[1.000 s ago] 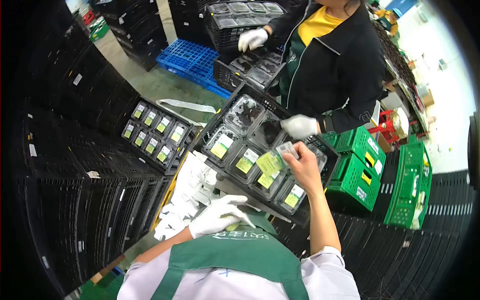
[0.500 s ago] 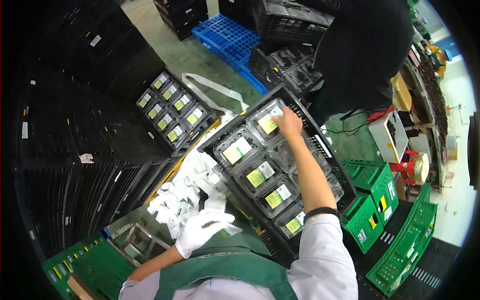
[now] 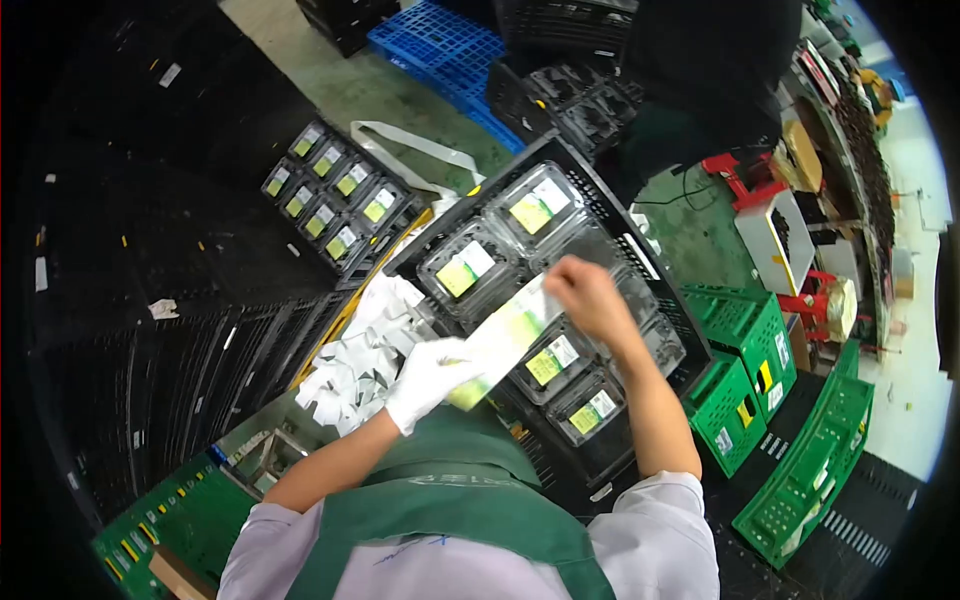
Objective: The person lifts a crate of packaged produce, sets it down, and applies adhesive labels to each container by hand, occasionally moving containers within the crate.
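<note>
My left hand [image 3: 432, 382], in a white glove, is closed on the lower end of a strip of labels [image 3: 510, 330] printed yellow-green and white. Bare, my right hand [image 3: 592, 298] pinches the strip's upper end, so it stretches between both hands over a black crate [image 3: 640, 262]. Clear plastic clamshell boxes fill that crate in rows. Labels show on several, such as the far box [image 3: 540, 206] and the left box [image 3: 466, 270]. The right-column box [image 3: 590, 245] shows no label. Part of the crate's middle is hidden behind the strip and my right hand.
Crumpled white backing paper [image 3: 365, 365] heaps left of the crate. Another black crate of labelled boxes [image 3: 330, 215] stands beyond, beside tall black crate stacks [image 3: 150, 250]. Green crates [image 3: 745, 350] stand right. A person in dark clothing [image 3: 715, 80] is at the far side, near a blue pallet [image 3: 440, 50].
My right hand has left the far box, where a label now lies, and come back toward me onto the label strip. My left hand has moved up and right, the strip now drawn out.
</note>
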{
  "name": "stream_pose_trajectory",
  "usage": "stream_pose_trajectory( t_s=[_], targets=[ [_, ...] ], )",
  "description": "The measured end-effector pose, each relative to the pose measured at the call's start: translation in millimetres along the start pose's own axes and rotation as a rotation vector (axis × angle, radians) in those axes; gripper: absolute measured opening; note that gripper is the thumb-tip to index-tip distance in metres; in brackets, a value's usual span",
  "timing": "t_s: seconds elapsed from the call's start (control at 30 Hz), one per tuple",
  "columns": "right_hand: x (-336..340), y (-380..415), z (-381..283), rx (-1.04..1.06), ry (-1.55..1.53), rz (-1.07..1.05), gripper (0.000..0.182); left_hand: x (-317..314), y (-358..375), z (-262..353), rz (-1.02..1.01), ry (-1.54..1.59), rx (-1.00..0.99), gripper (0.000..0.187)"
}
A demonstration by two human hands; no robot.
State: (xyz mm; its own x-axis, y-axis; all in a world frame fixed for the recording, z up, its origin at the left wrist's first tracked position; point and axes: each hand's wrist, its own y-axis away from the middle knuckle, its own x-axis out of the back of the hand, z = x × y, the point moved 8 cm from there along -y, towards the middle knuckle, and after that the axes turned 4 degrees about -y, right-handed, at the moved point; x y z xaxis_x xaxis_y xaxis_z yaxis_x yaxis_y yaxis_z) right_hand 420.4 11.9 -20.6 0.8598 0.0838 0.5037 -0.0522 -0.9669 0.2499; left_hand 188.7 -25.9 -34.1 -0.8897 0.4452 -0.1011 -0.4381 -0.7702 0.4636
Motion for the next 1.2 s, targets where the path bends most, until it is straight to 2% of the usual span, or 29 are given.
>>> stream_pose_trajectory(
  t_s=[0.03,0.07,0.13,0.23,0.27,0.3,0.33,0.4,0.43,0.5,0.53,0.57,0.6,0.63,0.67,0.73,0.8,0.87,0.93,0.97,1.0,1.03,1.07,1.1,1.13,1.2],
  targets=[
    [21.4,-6.4,17.8,-0.115,0.106,0.036,0.016,0.0,4.2,-22.5,-0.057,-0.039,0.101,0.019],
    [37.3,-15.8,45.8,-0.12,0.175,0.108,0.017,-1.0,9.0,-42.6,-0.113,-0.082,0.206,0.023],
    [60.2,-31.8,81.1,-0.076,0.336,0.216,0.018,-3.9,13.7,-51.9,-0.108,-0.088,0.223,0.023],
    [54.8,-54.0,129.8,-0.024,0.49,0.203,0.023,-10.2,13.7,-49.0,-0.077,-0.009,0.219,0.021],
    [48.0,-56.7,138.0,0.039,0.668,0.25,0.029,-12.6,12.7,-45.0,-0.065,0.008,0.207,0.02],
    [42.1,-56.2,137.8,0.103,0.845,0.296,0.036,-14.5,11.3,-42.3,-0.053,0.024,0.194,0.019],
    [32.3,-52.6,132.7,0.065,0.891,0.304,0.058,-16.5,10.2,-43.3,-0.055,0.022,0.197,0.019],
    [35.5,-29.0,104.7,0.037,0.963,0.527,0.065,-15.3,6.2,-40.8,-0.02,0.018,0.138,0.017],
    [30.9,-18.2,93.8,0.042,0.959,0.524,0.065,-15.3,4.0,-40.0,0.007,0.043,0.147,0.017],
    [23.5,5.9,91.8,-0.155,0.546,0.408,0.064,-13.9,-4.3,-40.6,0.028,0.006,0.113,0.017],
    [0.7,20.0,73.8,-0.301,-0.221,0.091,0.053,-13.6,-7.6,-40.8,0.038,-0.029,0.081,0.018],
    [-18.4,37.2,56.3,-0.169,-0.309,0.024,0.046,-16.5,-9.5,-45.4,0.03,0.015,0.116,0.02],
    [-29.9,50.7,33.3,-0.011,-0.288,-0.031,0.037,-19.2,-10.5,-40.2,0.023,0.009,0.114,0.02],
    [-24.2,64.0,14.1,-0.121,-0.166,0.016,0.029,-25.5,-11.4,-29.2,-0.017,-0.044,0.081,0.021],
    [-22.8,71.9,9.9,-0.169,-0.198,0.077,0.026,-34.5,-12.2,-18.1,-0.06,-0.095,0.048,0.022],
    [-26.0,85.8,4.5,-0.144,-0.218,0.077,0.024,-47.1,-15.1,16.0,0.116,0.027,-0.176,0.024],
    [-28.3,98.1,-4.9,-0.114,-0.226,0.12,0.022,-60.2,-28.2,22.0,-0.186,-0.525,-0.28,0.033],
    [-7.7,105.9,-10.0,-0.104,-0.179,0.204,0.019,-64.7,-29.9,-9.3,-0.19,-0.301,0.091,0.028],
    [15.0,108.6,13.4,-0.081,-0.164,0.286,0.015,-85.2,-16.3,-20.1,-0.24,-0.003,0.067,0.021],
    [37.2,105.4,28.5,-0.05,0.001,0.368,0.012,-97.1,-3.5,-17.4,-0.277,-0.008,0.043,0.022],
    [54.8,100.6,53.6,-0.09,0.034,0.416,0.012,-99.2,7.7,-29.8,-0.353,-0.161,0.02,0.025],
    [69.1,92.1,80.9,-0.136,0.09,0.407,0.016,-100.0,17.1,-55.0,-0.388,-0.128,0.131,0.025],
    [78.9,83.4,110.5,-0.156,0.283,0.398,0.025,-101.3,23.7,-74.2,-0.421,-0.095,0.242,0.025],
    [82.1,75.3,133.3,-0.283,0.417,0.31,0.04,-101.4,24.1,-72.9,-0.426,-0.096,0.244,0.025],
    [79.4,70.7,152.6,-0.285,0.418,0.313,0.04,-102.0,24.7,-67.8,-0.427,-0.094,0.238,0.024],
    [64.7,65.3,195.5,-0.338,0.74,0.308,0.056,-103.6,26.0,-59.4,-0.419,-0.004,0.272,0.021]
  ],
)
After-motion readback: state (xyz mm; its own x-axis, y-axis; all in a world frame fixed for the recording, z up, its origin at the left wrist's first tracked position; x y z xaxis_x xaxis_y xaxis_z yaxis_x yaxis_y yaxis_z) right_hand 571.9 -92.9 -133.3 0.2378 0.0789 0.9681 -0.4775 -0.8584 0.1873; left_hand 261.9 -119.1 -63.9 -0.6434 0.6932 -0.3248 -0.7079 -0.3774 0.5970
